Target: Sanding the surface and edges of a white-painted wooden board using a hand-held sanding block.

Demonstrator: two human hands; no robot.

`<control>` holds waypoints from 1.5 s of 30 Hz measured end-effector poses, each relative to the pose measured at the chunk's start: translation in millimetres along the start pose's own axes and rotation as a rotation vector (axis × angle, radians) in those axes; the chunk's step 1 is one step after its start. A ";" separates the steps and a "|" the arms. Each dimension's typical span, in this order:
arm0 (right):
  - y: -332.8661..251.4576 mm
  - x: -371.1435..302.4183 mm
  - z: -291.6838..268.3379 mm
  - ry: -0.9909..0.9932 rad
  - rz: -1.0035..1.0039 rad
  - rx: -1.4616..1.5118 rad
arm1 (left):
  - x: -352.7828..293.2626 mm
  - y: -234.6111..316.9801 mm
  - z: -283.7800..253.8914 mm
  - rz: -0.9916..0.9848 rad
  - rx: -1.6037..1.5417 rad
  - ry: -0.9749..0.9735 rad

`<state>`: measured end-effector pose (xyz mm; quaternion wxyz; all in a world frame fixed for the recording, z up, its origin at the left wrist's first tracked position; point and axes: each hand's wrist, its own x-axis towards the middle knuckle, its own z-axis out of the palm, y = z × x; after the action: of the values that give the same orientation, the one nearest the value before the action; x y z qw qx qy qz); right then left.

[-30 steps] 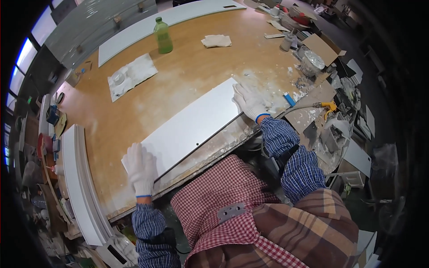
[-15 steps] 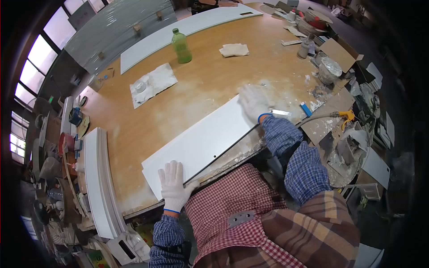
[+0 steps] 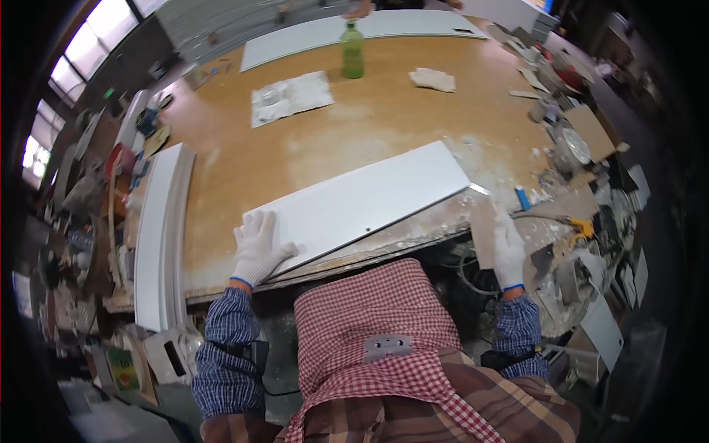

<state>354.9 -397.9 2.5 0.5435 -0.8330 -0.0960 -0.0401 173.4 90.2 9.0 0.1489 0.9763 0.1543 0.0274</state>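
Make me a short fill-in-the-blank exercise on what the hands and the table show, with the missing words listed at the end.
1. The person's left hand and right hand both wear white ____.
2. Only the person's ____ hand rests on the near white panel.
3. The flat tan piece is held in the person's ____ hand.
4. The bottle standing on the table is coloured ____.

Missing words: gloves; left; right; green.

white panel (image 3: 369, 196): smooth, glossy | tan piece (image 3: 483, 235): matt | gloves (image 3: 255, 249): knit cloth | tabletop (image 3: 391, 118): wood
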 end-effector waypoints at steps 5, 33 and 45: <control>-20.9 -21.4 -4.8 0.043 0.039 -0.050 | -48.3 13.6 20.9 0.068 0.278 -0.014; -16.0 -50.4 -27.1 0.120 0.356 0.602 | 12.9 29.4 -78.3 -0.209 -0.600 -0.204; -68.8 7.0 15.0 -0.005 0.086 0.425 | 54.5 -5.2 -17.2 -0.188 -0.495 -0.324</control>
<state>347.1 -356.5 59.3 0.7079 -0.7030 -0.0680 0.0061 221.9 116.6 24.3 0.4068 0.8835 0.2068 -0.1056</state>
